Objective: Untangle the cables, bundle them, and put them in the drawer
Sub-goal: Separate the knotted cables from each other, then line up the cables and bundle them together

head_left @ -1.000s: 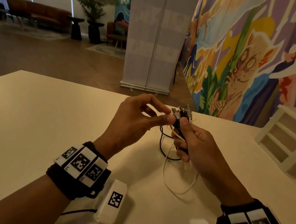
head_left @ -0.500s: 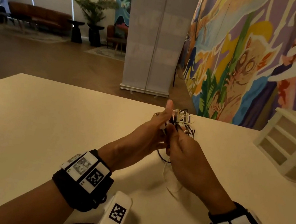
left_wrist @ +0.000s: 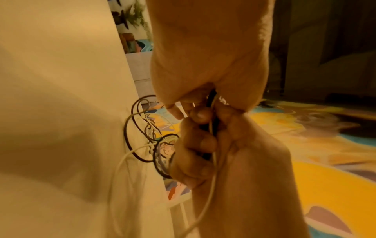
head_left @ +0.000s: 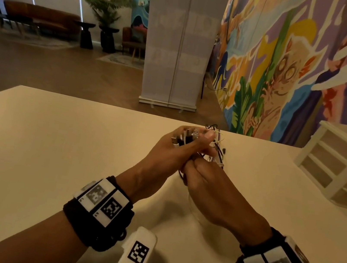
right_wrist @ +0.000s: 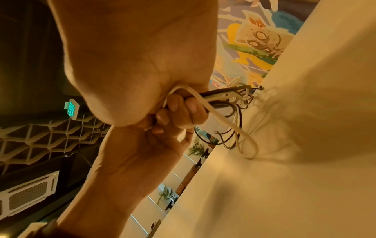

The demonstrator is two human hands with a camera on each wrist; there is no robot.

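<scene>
both hands [head_left: 189, 156] clench the cables [head_left: 216, 147] (fists touching).

Beyond the cream bench [head_left: 52, 146] stand a white roll-up banner [head_left: 179, 41], a bright cartoon mural [head_left: 292, 66], a brown sofa [head_left: 40, 17] and 2 potted plants [head_left: 107, 7].

We see smooth plastic-sheathed cables [head_left: 217, 152], black and white, their plugs [head_left: 195, 132] tipped with shiny metal, above our matt, smooth cream table [head_left: 52, 146].

Left hand [head_left: 179, 148] now closed around cables [head_left: 215, 147], against right hand [head_left: 208, 177].
</scene>
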